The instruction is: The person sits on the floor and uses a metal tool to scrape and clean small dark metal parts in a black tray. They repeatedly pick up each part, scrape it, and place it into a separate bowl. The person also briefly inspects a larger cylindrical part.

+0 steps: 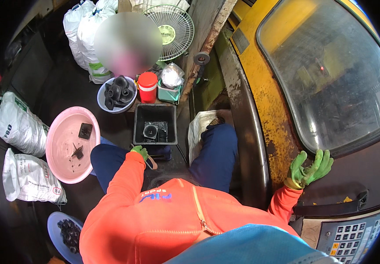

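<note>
Both my hands wear green gloves. My right hand [310,169] is at the yellow machine door [269,119], fingers spread below the window [335,75] and above a dark door handle [330,207]. Near my left knee, my left hand [140,152] is curled closed. A small tool with a tan handle [153,165] shows beside it; whether my fingers hold it is hidden. Just beyond that hand stands a black square bin [154,113] with a black moulded part [150,131] and dark scraps inside.
Left of me are a pink basin [54,145] with black pieces, white sacks [20,116] and a blue basin [56,231] of black parts. Ahead are another basin [103,104], a red jug [147,88], a fan [181,33] and a person. A control panel [348,237] is at lower right.
</note>
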Motion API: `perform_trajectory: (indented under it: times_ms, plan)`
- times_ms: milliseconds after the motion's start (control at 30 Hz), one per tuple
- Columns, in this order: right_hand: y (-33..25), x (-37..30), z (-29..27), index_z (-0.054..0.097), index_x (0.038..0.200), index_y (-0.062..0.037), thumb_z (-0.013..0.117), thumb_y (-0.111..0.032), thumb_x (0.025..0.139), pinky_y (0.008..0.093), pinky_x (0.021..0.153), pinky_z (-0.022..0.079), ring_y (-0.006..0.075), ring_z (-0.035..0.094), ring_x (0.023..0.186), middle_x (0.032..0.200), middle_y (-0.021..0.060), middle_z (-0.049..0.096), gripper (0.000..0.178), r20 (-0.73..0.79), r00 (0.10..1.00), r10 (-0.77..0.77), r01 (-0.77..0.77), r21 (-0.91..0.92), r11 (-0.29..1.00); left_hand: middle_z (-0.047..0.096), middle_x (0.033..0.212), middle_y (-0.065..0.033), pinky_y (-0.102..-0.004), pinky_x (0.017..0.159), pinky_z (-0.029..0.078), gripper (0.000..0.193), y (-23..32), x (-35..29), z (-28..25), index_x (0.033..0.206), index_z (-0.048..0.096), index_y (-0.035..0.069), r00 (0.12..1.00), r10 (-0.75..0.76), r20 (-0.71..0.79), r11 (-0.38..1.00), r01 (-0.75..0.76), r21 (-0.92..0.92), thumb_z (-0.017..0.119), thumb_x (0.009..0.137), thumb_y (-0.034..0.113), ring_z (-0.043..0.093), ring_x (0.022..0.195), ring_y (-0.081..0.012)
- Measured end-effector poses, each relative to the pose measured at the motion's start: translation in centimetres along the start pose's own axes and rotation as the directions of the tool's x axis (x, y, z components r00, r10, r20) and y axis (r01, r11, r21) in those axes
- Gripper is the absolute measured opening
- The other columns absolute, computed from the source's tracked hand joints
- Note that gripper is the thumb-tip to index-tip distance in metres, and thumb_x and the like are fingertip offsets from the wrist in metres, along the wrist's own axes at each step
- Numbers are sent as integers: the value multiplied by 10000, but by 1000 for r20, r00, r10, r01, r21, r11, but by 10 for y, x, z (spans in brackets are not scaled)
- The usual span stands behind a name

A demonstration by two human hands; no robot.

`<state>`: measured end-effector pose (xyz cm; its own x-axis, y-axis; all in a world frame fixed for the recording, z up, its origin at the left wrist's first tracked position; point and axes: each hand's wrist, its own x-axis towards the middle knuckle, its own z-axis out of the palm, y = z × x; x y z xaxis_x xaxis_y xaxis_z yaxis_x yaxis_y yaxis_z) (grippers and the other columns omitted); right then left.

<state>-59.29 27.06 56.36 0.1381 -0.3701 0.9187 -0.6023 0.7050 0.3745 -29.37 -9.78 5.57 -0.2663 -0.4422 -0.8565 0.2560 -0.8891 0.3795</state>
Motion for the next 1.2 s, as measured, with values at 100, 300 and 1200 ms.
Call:
perform_trajectory:
  times_ms: [100, 300, 1200]
  plan:
    - [0, -1, 0, 529, 1196, -64, 646, -185, 793, 506, 966, 354, 382, 443, 1193, 1249, 163, 521, 437, 10, 1000, 8, -8, -18, 1000, 534, 975, -103, -435, 655, 441, 217, 3, -32, 16, 1048, 470, 111, 999, 4, -51, 1000, -5, -21, 469, 913, 280, 521, 826, -303]
    - [0, -3, 0, 531, 1195, -59, 647, -190, 802, 507, 972, 350, 383, 455, 1183, 1246, 166, 524, 430, 14, 1000, 12, -12, -30, 999, 572, 1172, -141, -475, 762, 495, 334, 8, -35, 12, 1191, 492, 102, 999, -35, 8, 999, 35, -4, 459, 925, 300, 575, 990, -346]
    - [0, -1, 0, 544, 1167, -48, 636, -202, 826, 498, 941, 365, 385, 476, 1149, 1221, 168, 539, 386, 5, 1000, 1, -1, -21, 1000, 633, 1014, -126, -455, 668, 535, 300, 1, -15, 2, 1127, 513, 76, 999, 1, -49, 1000, -1, -11, 529, 887, 255, 613, 858, -322]
